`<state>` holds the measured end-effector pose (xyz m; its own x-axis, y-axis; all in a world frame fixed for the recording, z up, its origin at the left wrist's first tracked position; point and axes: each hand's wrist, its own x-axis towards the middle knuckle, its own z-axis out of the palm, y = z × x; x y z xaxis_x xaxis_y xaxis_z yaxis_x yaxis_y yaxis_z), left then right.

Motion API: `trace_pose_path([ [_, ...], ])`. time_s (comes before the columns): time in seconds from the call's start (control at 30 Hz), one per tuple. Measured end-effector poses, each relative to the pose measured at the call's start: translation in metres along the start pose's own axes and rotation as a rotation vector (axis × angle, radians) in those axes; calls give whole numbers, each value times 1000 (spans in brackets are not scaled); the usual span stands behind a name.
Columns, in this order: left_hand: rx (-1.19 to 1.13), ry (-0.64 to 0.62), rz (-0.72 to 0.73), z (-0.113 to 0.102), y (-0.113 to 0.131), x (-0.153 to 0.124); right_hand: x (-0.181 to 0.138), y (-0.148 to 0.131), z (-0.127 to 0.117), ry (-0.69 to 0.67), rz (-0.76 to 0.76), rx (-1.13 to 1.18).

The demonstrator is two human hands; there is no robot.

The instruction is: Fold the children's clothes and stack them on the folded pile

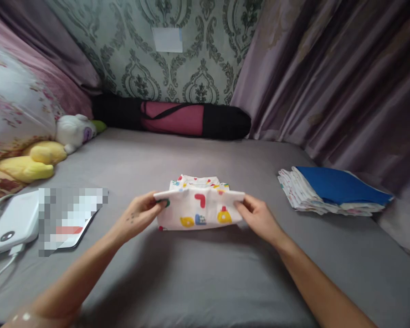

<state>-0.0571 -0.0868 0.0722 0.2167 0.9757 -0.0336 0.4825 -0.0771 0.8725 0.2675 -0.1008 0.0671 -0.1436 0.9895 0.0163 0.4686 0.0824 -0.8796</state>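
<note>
A white garment (208, 209) with a colourful print of red, yellow and blue shapes is in the middle of the grey bed sheet (205, 278). Part of it is folded over, and its far edge looks like a neckline. My left hand (140, 212) pinches the left corner of the folded edge, thumb toward me. At the opposite corner my right hand (259, 216) pinches the same edge. Between both hands the edge is stretched straight, raised a little above the layers behind it.
Folded clothes (300, 196) with a blue piece (341, 184) on top lie at right. A white power bank (15, 221) with a cable and a partly blurred phone-like device (71, 223) lie left, near plush toys (75, 132). A black and maroon long bag (172, 119) lies along the wall.
</note>
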Motion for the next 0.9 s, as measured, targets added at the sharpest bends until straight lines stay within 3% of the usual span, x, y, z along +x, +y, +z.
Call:
trace_pose_path([
  [0.13, -25, 218, -101, 23, -14, 45, 50, 9, 18, 207, 83, -245],
  [0.27, 259, 336, -159, 39, -29, 76, 73, 10, 30, 202, 221, -606],
  [0.57, 623, 304, -89, 50, -32, 79, 73, 7, 43, 93, 311, -844],
  [0.9, 794, 243, -191, 50, -34, 82, 78, 10, 47, 127, 361, -844],
])
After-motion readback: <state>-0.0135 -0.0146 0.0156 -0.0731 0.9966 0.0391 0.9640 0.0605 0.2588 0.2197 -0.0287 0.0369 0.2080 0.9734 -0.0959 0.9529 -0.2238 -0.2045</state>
